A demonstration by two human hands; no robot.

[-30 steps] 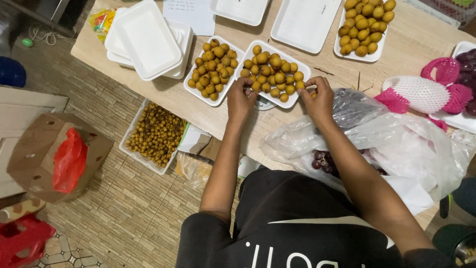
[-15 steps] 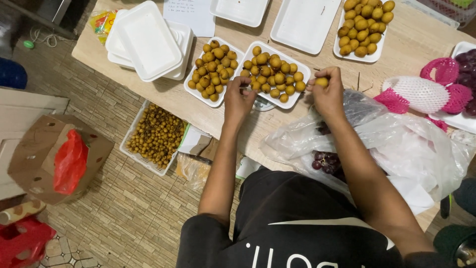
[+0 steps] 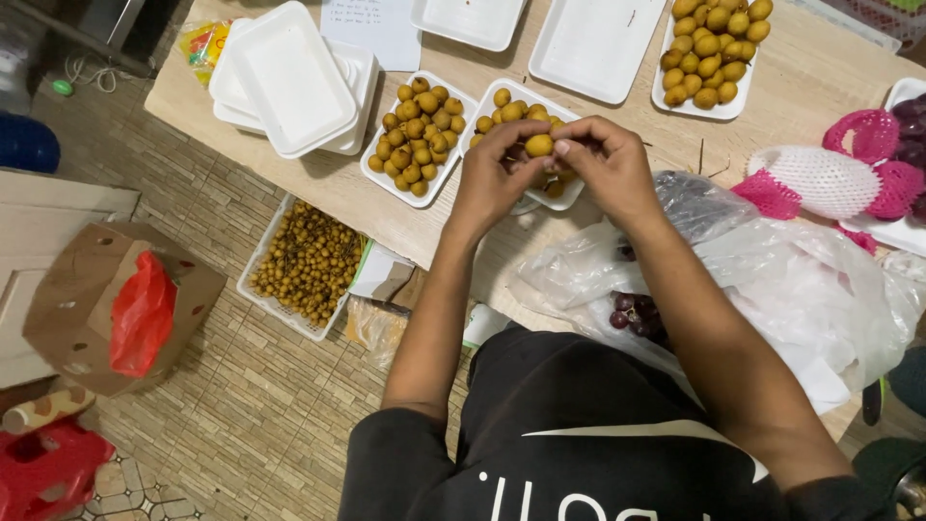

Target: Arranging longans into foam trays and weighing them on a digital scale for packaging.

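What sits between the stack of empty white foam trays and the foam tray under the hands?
In the head view, another white foam tray filled with small yellow-brown round fruits.

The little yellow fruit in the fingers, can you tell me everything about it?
The little yellow fruit is round, smooth and golden-tan, like the others on the white foam tray beneath. It is lifted above that tray, pinched between the fingertips of the left hand and the right hand. Only its top shows; no stem is visible.

Both bare forearms reach forward and converge. The left hand [image 3: 490,183] and right hand [image 3: 610,169] meet fingertip to fingertip, each grip pinched closed, fingers curled, wrists slightly bent inward.
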